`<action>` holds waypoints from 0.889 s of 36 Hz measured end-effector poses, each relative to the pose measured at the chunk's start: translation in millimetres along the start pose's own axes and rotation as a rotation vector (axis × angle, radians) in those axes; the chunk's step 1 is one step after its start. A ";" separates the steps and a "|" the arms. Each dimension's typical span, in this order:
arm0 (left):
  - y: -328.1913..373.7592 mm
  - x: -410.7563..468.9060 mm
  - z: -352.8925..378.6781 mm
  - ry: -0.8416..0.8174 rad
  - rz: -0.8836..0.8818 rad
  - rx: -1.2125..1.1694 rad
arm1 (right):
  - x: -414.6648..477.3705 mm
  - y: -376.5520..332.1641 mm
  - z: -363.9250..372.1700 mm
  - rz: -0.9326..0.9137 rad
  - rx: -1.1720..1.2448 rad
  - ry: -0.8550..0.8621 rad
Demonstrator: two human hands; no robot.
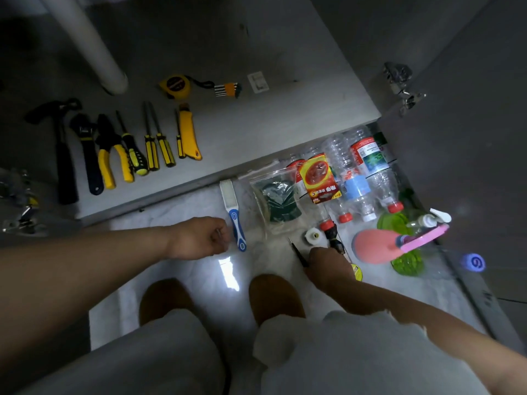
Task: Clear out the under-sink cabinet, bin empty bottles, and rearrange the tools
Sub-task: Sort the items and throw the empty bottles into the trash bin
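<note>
Grey drain pipe [85, 44], slanting, upper left; small white rectangular plate [258, 82], lying flat, well right of the pipe; metal door hinge [402, 86], far right; further metal hardware [20, 206], left edge, blurred. Pale marbled floor [176, 212] with a bright glare patch [228, 270]; on it a brush [232, 206] with white head and blue-and-white handle. Just right of the brush, a clear bag of dark green pads [278, 198]; red and yellow packet [320, 178] overlapping the bag's right side; white roll [313, 236] below the bag; pink disc [370, 246] further right; blue round item [474, 262], blurred. Brown shoes [273, 295], one pair; grey shorts [159, 357], lower frame.
</note>
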State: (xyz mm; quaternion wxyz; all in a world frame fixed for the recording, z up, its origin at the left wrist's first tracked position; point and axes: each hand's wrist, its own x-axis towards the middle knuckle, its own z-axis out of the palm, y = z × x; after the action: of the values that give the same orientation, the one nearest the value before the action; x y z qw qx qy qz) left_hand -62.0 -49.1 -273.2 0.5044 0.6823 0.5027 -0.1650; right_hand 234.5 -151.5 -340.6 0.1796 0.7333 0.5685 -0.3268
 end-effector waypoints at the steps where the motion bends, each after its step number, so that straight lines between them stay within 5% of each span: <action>1: -0.8 0.2 0.6 -0.004 -0.003 0.002 | -0.2 -0.7 0.8 0.015 0.004 0.017; 10: 12.7 2.6 -9.0 0.074 0.065 0.118 | -11.8 -5.6 -34.4 -0.084 0.068 0.211; 21: 15.0 12.5 -80.8 0.640 0.195 -0.003 | 42.8 -103.0 -153.1 -0.554 0.221 0.355; 32: -22.2 55.6 -140.5 0.848 0.027 0.137 | 141.3 -204.4 -225.8 -0.502 -0.018 0.320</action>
State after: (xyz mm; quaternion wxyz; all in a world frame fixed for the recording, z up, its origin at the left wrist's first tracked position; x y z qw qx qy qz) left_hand -96.1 99.6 -264.2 0.2087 0.7283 0.6445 0.1035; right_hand 122.1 152.2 -252.1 0.0076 0.6106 0.7559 -0.2361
